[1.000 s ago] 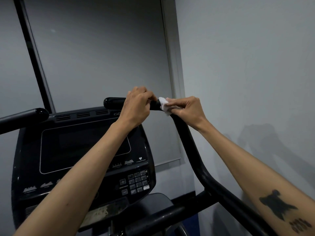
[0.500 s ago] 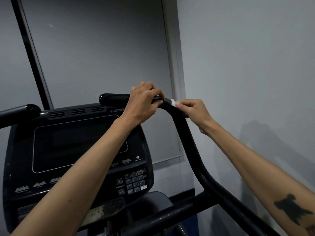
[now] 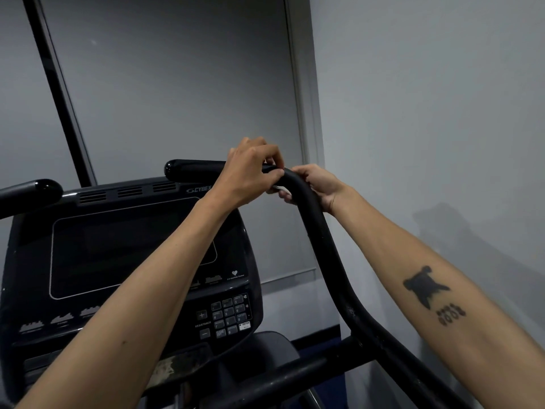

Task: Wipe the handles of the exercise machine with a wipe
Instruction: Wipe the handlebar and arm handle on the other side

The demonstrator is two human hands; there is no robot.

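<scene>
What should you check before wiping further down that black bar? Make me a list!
1. White wipe in hand: ok, a small bit shows under the right hand, whose fingers curl round the bar.
2. Wipe touching the curved black padded handle: ok, it sits at the bend.
3. Left hand steadying the handle: ok, it grips the top just beside the bend.
4. Path down the handle free: ok, nothing sits on the bar below the right hand.
5. Wipe clean and damp enough: cannot tell, nearly all of it is hidden.
6. Other black handle on the left wiped: cannot tell.
</scene>
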